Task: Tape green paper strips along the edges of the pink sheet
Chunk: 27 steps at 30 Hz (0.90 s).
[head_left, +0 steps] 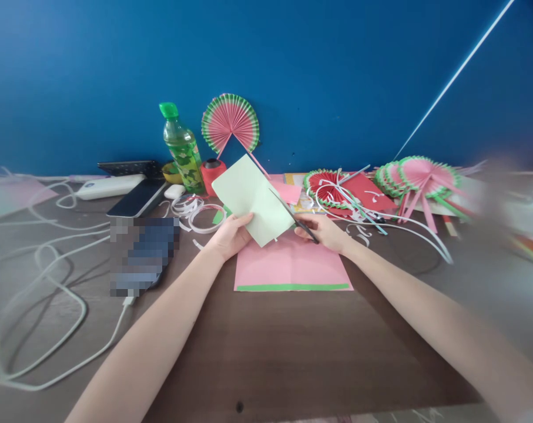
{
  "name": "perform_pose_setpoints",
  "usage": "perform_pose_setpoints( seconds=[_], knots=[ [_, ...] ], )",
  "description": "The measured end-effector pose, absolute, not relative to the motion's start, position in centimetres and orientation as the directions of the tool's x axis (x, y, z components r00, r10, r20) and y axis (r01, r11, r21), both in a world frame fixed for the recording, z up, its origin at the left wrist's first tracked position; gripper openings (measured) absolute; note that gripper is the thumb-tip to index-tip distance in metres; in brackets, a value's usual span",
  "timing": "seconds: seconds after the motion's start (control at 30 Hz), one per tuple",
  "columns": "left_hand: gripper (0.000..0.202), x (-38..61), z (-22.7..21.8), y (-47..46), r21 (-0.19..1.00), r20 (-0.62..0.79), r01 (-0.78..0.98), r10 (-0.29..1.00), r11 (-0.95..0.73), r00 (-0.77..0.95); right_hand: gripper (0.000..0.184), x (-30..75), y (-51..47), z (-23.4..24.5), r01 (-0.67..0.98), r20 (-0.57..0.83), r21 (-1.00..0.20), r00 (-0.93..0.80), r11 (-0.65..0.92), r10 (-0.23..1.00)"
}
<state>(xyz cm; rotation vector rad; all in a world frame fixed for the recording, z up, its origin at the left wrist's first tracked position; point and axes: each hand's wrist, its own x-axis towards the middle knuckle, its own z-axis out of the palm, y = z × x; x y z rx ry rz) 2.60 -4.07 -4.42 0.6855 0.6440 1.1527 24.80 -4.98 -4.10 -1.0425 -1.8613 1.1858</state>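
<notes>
My left hand (234,236) grips a pale green sheet of paper (251,197) by its lower left side, thumb on top. The sheet is tilted up above the table. In my right hand (321,230) is a pair of dark scissors (308,228), its blades reaching over the sheet's right side; I cannot tell how far they are parted. Beneath both hands lies a pink sheet (292,267) with a green strip (292,287) along its near edge.
A folded pink-and-green paper fan (231,120) leans on the blue wall. Left stand a green-capped bottle (180,147), a red spool (212,173), tape rolls (207,218), phones and cables. Right lie more fans (429,176), red paper (372,191) and tangled white strips.
</notes>
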Motion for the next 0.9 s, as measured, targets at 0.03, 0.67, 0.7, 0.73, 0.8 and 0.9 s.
perform_pose_setpoints(
  seconds=[0.03,0.67,0.7,0.73,0.8,0.9],
  knots=[
    [0.039,2.61,-4.41,-4.05,0.767,-0.112,-0.589,0.956,0.257,0.27,0.052,24.8,-4.96,-4.14,0.266,0.129,-0.927,-0.441,0.266,0.888],
    [0.037,2.86,-4.22,-4.13,0.757,-0.137,-0.595,0.956,0.27,0.26,0.047,24.97,-4.63,-4.5,0.314,0.127,-0.909,-0.417,0.273,0.9],
    [0.037,2.89,-4.14,-4.22,0.757,-0.139,-0.592,0.953,0.278,0.27,0.046,24.94,-4.68,-4.46,0.311,0.13,-0.91,-0.415,0.275,0.9],
    [0.037,2.92,-4.05,-4.31,0.757,-0.143,-0.586,0.949,0.288,0.282,0.045,24.91,-4.74,-4.4,0.307,0.133,-0.911,-0.415,0.277,0.9],
    [0.037,3.0,-3.87,-4.51,0.76,-0.159,-0.571,0.941,0.31,0.3,0.043,24.86,-4.85,-4.28,0.297,0.134,-0.915,-0.416,0.274,0.9],
    [0.036,3.05,-3.71,-4.71,0.77,-0.182,-0.546,0.934,0.331,0.309,0.042,24.87,-4.88,-4.19,0.285,0.124,-0.924,-0.405,0.254,0.906]
  ],
)
